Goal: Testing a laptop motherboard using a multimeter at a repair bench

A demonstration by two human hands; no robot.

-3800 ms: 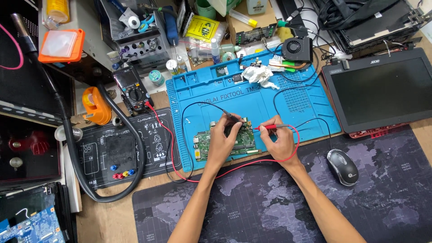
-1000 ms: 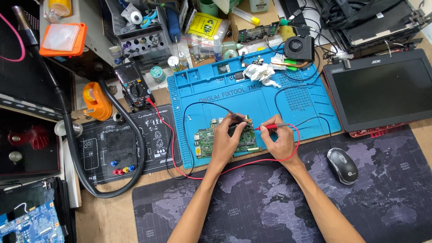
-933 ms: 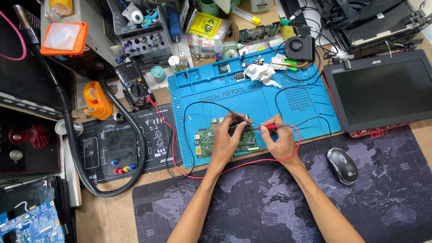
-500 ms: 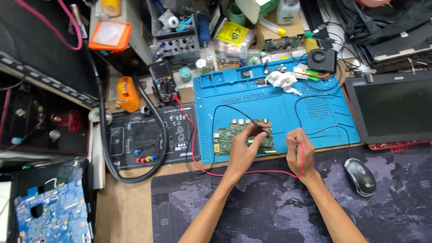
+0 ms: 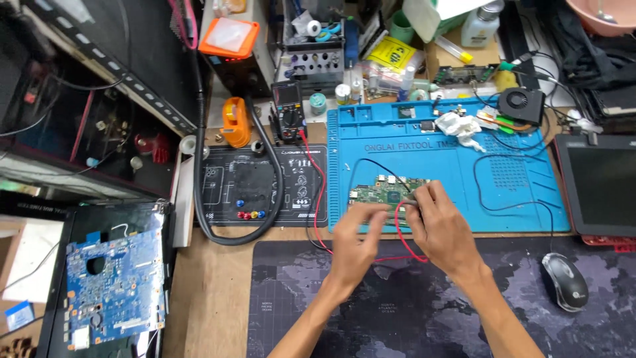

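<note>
A small green circuit board (image 5: 383, 191) lies on the blue work mat (image 5: 517, 192). My right hand (image 5: 442, 229) is over the board's right end, its fingertips pinched on thin probe tips. A red lead (image 5: 320, 199) and a black lead (image 5: 371, 163) run from there to the multimeter (image 5: 289, 113). My left hand (image 5: 354, 246) sits close beside the right one. Its fingertips reach the board's near edge, and I cannot tell whether they grip anything.
A black mat with a hose looped on it (image 5: 265, 192) lies left of the blue mat. A blue laptop board (image 5: 112, 288) is at the lower left, with a mouse (image 5: 564, 281) and a laptop (image 5: 606, 189) at the right. Bottles, a fan and parts bins crowd the back.
The view has swung left, showing more of the left shelf. My hands have drawn together over the board's right end, and the left hand no longer clearly holds the black probe.
</note>
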